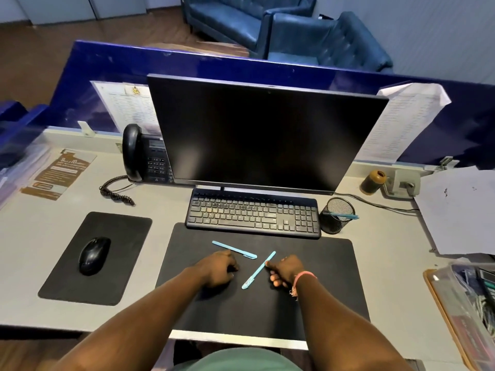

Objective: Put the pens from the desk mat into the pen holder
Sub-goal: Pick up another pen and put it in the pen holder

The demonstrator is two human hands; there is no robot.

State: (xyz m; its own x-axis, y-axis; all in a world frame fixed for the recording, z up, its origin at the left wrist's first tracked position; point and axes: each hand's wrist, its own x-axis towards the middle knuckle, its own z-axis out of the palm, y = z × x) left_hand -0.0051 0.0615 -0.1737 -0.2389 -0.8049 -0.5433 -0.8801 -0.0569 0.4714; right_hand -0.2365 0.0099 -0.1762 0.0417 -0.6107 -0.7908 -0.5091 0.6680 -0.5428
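desk mat [308, 290], black, 1: lies at the front edge of the desk [150, 311], centred before the keyboard.
light blue pens, 3 counted. pen one [234, 249]: flat on the mat near its back edge, lying left to right, just beyond the left hand. pen two [258, 270]: flat on the mat, slanted, between the two hands; the right hand's fingertip touches its upper part. pen three [345, 216]: in the pen holder, leaning across the rim toward the right.
pen holder [337, 216], black wire mesh cup, 1: upright on the desk just past the mat's back right corner, beside the right end of the keyboard.
left hand [218, 269]: knuckles up on the mat, fingers curled under, holding nothing visible.
right hand [284, 270]: fingers loosely curled, one fingertip against pen two, not yet closed round it; pink band at the wrist.
keyboard [253, 213], black, 1. monitor [262, 135], dark screen, 1. mouse [94, 255], black, 1, on a separate mouse pad [123, 263] toward the left edge. desk phone [146, 155], black, 1, at the back left of the monitor. loose papers [458, 210] at the right edge.
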